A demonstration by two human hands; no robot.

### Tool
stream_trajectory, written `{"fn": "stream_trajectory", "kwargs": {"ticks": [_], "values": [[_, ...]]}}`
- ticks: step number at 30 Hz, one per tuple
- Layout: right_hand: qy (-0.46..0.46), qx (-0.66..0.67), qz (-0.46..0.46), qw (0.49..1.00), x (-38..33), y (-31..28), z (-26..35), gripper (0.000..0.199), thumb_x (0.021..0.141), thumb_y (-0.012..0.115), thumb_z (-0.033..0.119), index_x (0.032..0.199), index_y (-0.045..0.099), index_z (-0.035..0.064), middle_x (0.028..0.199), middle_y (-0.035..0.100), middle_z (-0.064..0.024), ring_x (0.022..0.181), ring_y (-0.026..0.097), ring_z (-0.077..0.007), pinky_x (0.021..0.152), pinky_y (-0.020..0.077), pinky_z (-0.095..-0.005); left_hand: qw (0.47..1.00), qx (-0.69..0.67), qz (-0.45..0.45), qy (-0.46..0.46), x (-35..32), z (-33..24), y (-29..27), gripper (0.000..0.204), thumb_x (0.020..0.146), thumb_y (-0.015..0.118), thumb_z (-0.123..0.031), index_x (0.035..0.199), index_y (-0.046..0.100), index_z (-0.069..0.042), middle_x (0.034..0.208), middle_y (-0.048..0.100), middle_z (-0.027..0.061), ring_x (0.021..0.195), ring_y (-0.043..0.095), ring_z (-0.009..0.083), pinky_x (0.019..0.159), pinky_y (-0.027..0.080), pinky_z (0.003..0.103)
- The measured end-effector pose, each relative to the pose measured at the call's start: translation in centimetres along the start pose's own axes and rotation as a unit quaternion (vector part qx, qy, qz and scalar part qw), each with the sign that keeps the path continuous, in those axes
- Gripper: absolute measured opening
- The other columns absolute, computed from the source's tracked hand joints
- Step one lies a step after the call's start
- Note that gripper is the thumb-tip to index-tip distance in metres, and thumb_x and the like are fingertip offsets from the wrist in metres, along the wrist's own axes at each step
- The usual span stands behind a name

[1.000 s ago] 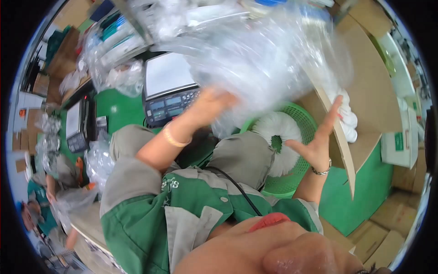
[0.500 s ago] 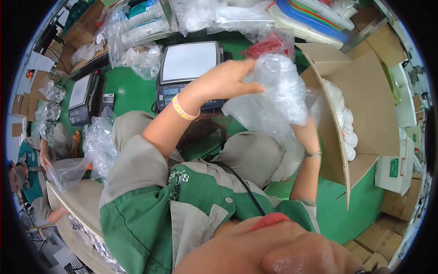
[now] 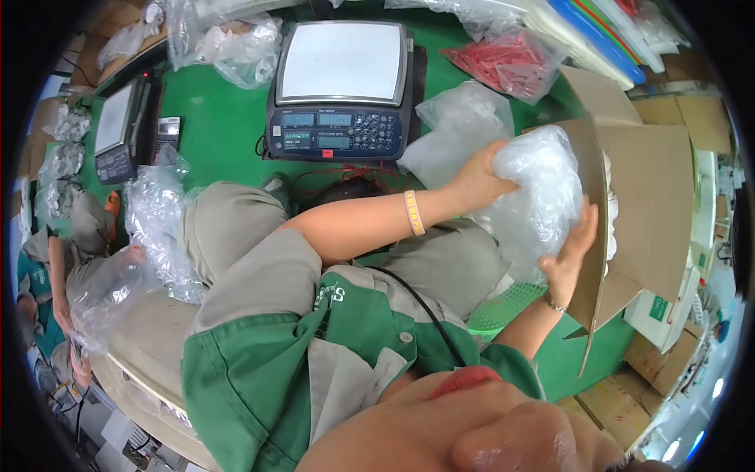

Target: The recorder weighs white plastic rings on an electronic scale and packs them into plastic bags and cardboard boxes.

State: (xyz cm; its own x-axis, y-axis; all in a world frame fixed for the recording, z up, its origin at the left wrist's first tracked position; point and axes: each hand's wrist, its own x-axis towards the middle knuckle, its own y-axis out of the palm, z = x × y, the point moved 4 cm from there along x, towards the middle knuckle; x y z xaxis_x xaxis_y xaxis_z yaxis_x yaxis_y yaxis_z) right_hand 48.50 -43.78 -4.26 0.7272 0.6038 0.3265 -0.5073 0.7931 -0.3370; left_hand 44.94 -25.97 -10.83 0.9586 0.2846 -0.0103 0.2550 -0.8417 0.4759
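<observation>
A bulky clear plastic bag (image 3: pixel 543 185) hangs over my right knee, beside the cardboard box; its contents look whitish and cannot be made out. My left hand (image 3: pixel 484 177) reaches across from the left and is closed on the bag's upper left side. At the bag's lower right, my right hand (image 3: pixel 572 245) lies against the plastic with fingers stretched and thumb apart. Behind the bag, another loose clear plastic bag (image 3: pixel 464 118) rests on the green table. An open cardboard box (image 3: pixel 649 204) stands just right of my right hand, with white bundles (image 3: pixel 610 208) partly visible inside.
A digital scale (image 3: pixel 342 86) stands on the green table ahead, with a bag of red pieces (image 3: pixel 507 63) to its right. A second scale (image 3: pixel 118 134) and a calculator (image 3: pixel 168 132) are at left. A co-worker's hand (image 3: pixel 63 311) is at far left near crumpled plastic (image 3: pixel 161 228).
Both hands and the plastic bag have moved to the right and nearer to me. My left hand has closed on the bag. The view has shifted, showing the scale's keypad fully.
</observation>
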Motion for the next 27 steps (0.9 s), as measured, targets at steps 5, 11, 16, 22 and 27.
{"fn": "stream_trajectory", "kwargs": {"ticks": [5, 11, 16, 22, 27], "values": [[0.340, 0.006, -0.009, 0.940, -0.8, 4.4, -7.8, 0.088, 0.058, 0.074, 0.030, 0.129, 0.030, 0.0013, 0.128, 0.038, -0.0121, 0.118, 0.036, -0.0233, 0.096, 0.0312, -0.0348, 0.968, -0.153, 0.144, -0.134, 0.9, 1.7, 1.3, 0.080, 0.072, 0.064, -0.009, 0.133, 0.013, -0.004, 0.124, 0.036, 0.0111, 0.116, 0.034, 0.0200, 0.096, 0.031, 0.033], [0.236, -0.031, -0.084, 0.968, 5.5, 4.4, -10.0, 0.074, 0.061, 0.067, 0.020, 0.126, 0.035, 0.0005, 0.122, 0.044, -0.0117, 0.110, 0.045, -0.0234, 0.092, 0.0363, -0.0339, 0.923, -0.144, 0.332, -0.132, 4.8, -0.7, -1.9, 0.095, 0.075, 0.067, -0.026, 0.136, -0.002, -0.002, 0.134, 0.023, 0.0133, 0.126, 0.020, 0.0224, 0.104, 0.019, 0.034], [0.312, -0.048, -0.195, 0.929, 7.2, 2.6, -5.4, 0.069, 0.060, 0.065, 0.019, 0.121, 0.040, -0.0026, 0.118, 0.048, -0.0131, 0.106, 0.048, -0.0245, 0.092, 0.0363, -0.0340, 0.906, 0.162, 0.369, -0.128, 9.6, -6.0, -7.4, 0.054, 0.081, 0.060, -0.026, 0.123, 0.040, 0.001, 0.119, 0.049, 0.0125, 0.105, 0.050, 0.0182, 0.088, 0.040, 0.031], [0.353, -0.083, -0.245, 0.899, 5.6, 2.7, -5.3, 0.059, 0.061, 0.059, 0.006, 0.117, 0.044, -0.0051, 0.109, 0.054, -0.0123, 0.097, 0.053, -0.0212, 0.084, 0.0422, -0.0299, 0.987, 0.053, 0.035, -0.147, 15.6, -13.4, -18.1, 0.034, 0.084, 0.053, -0.024, 0.113, 0.051, -0.007, 0.107, 0.057, 0.0054, 0.092, 0.054, 0.0123, 0.078, 0.041, 0.026], [0.362, -0.007, -0.174, 0.916, 12.3, 4.7, -5.6, 0.057, 0.062, 0.060, 0.006, 0.115, 0.043, -0.0029, 0.107, 0.053, -0.0108, 0.096, 0.052, -0.0202, 0.084, 0.0407, -0.0297, 0.989, 0.029, -0.058, -0.134, 18.5, -17.0, -23.9, 0.036, 0.084, 0.053, -0.026, 0.115, 0.047, -0.008, 0.107, 0.055, 0.0047, 0.091, 0.055, 0.0135, 0.076, 0.042, 0.027]]}}
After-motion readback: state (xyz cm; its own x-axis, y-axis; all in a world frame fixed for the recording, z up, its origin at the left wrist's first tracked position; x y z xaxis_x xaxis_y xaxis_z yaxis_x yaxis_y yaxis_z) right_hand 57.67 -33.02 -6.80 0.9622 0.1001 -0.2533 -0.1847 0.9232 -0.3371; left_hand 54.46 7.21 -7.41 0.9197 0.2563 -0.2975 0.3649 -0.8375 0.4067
